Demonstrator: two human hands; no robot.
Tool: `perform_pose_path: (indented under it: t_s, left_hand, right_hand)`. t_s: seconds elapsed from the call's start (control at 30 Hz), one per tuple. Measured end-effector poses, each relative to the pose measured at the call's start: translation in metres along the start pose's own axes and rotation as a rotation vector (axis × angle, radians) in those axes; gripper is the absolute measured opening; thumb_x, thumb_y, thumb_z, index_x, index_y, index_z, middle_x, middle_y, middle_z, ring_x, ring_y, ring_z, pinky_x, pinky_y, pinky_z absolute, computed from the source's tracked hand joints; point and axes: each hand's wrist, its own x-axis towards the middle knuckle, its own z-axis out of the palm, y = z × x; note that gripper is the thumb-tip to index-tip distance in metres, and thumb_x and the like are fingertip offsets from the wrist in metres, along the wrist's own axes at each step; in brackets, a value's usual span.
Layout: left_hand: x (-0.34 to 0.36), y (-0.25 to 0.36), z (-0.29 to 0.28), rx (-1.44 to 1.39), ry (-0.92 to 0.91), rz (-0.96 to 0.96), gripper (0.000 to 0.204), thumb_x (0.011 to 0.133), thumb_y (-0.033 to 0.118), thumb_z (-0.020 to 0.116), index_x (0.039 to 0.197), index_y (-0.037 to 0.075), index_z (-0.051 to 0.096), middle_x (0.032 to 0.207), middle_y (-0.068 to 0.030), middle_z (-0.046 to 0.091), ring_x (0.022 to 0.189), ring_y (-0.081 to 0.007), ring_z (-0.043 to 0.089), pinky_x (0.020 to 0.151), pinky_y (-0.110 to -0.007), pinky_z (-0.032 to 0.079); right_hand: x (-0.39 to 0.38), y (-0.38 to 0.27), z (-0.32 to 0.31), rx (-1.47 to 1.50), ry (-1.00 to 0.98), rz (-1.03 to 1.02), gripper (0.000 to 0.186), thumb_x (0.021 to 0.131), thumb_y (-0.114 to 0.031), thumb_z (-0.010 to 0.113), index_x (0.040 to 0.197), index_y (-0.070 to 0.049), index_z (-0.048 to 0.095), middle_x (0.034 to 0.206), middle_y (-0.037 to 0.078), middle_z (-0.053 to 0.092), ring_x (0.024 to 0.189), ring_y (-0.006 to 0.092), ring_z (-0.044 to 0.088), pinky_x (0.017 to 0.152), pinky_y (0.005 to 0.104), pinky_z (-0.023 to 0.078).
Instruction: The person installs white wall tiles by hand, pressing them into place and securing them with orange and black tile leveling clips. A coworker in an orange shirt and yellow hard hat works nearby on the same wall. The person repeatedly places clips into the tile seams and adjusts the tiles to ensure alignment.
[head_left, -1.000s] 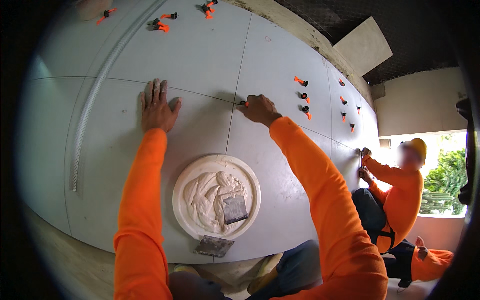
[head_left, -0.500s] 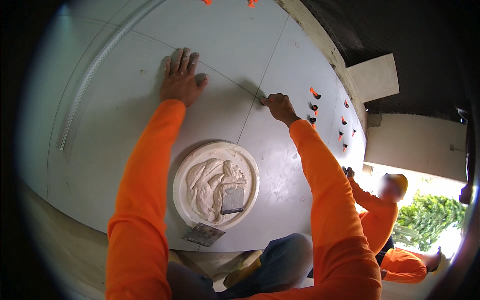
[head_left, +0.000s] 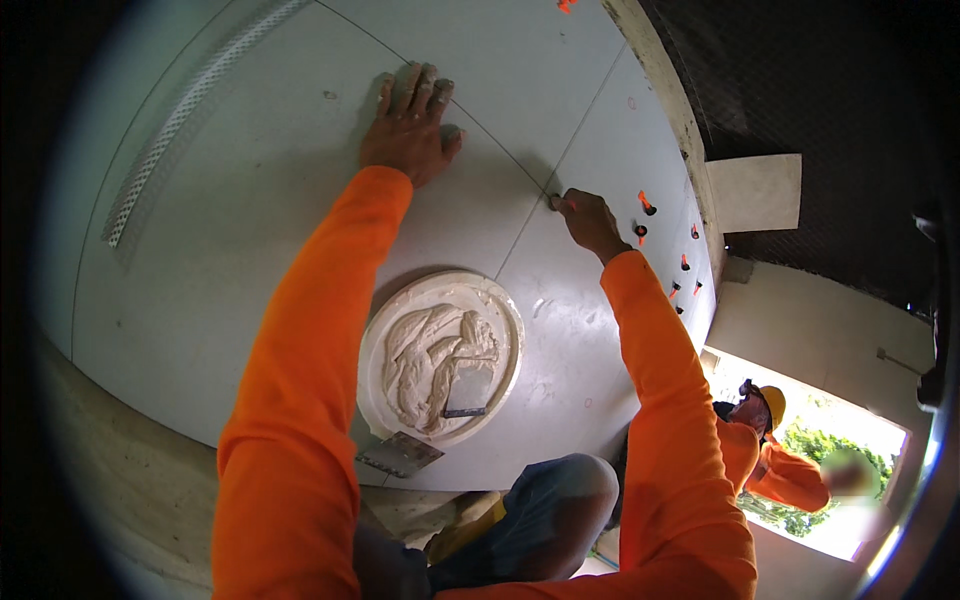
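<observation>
My left hand (head_left: 412, 130) lies flat with spread fingers on the large grey tiles (head_left: 300, 240), its fingertips over a thin joint line. To the right, my right hand (head_left: 592, 222) is closed, thumb and fingers pinched at the spot where two joints cross. A small bit shows at its fingertips, too small to name. Nearer to me, a round white tub (head_left: 512, 375) of pale, creamy paste (head_left: 410, 365) rests on the tiles. A flat metal spreader blade (head_left: 470, 388) sits in the paste. By the tub's near rim lies a second, smeared spreader (head_left: 402, 455).
Several orange and black tile-levelling clips (head_left: 641, 232) stand in the joints at right. A perforated metal strip (head_left: 180, 125) lies at far left. A loose pale board (head_left: 755, 192) is beyond the tiled edge. A co-worker in orange with a yellow helmet (head_left: 772, 405) is at right.
The whole view has shifted and turned slightly. My left hand stays flat, and my right hand stays pinched at the joint crossing. Co-workers at right have changed posture.
</observation>
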Motion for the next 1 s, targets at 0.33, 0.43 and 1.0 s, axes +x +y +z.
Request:
perform_pose_path:
  t_s: [0.33,0.43,1.0]
  left_hand:
    - [-0.001,0.002,0.001,0.065,0.048,0.007,0.075,0.109,0.063,0.039,0.169,0.018,0.037,0.177,-0.0102,0.030,0.167,-0.0287,0.017,0.137,-0.056,0.012]
    - [-0.002,0.000,0.003,0.060,0.048,0.017,0.075,0.108,0.063,0.041,0.168,0.018,0.038,0.176,-0.0097,0.031,0.167,-0.0285,0.018,0.136,-0.056,0.014]
    - [0.000,0.006,0.002,0.080,0.012,-0.008,0.074,0.109,0.062,0.037,0.170,0.021,0.034,0.179,-0.0087,0.027,0.168,-0.0268,0.013,0.137,-0.055,0.009]
  right_hand:
    - [0.012,0.008,0.021,-0.394,0.113,-0.219,0.028,0.108,-0.024,0.055,0.106,-0.013,0.081,0.097,0.011,0.077,0.095,0.0315,0.077,0.079,0.0481,0.063]
    - [0.009,0.008,0.023,-0.134,-0.034,0.129,0.027,0.107,-0.022,0.056,0.100,-0.012,0.081,0.094,0.011,0.077,0.095,0.0316,0.077,0.078,0.0477,0.063]
    - [0.005,-0.002,0.003,-0.064,0.020,-0.105,0.020,0.099,-0.016,0.061,0.106,-0.016,0.080,0.096,0.011,0.075,0.091,0.0327,0.075,0.078,0.0489,0.063]
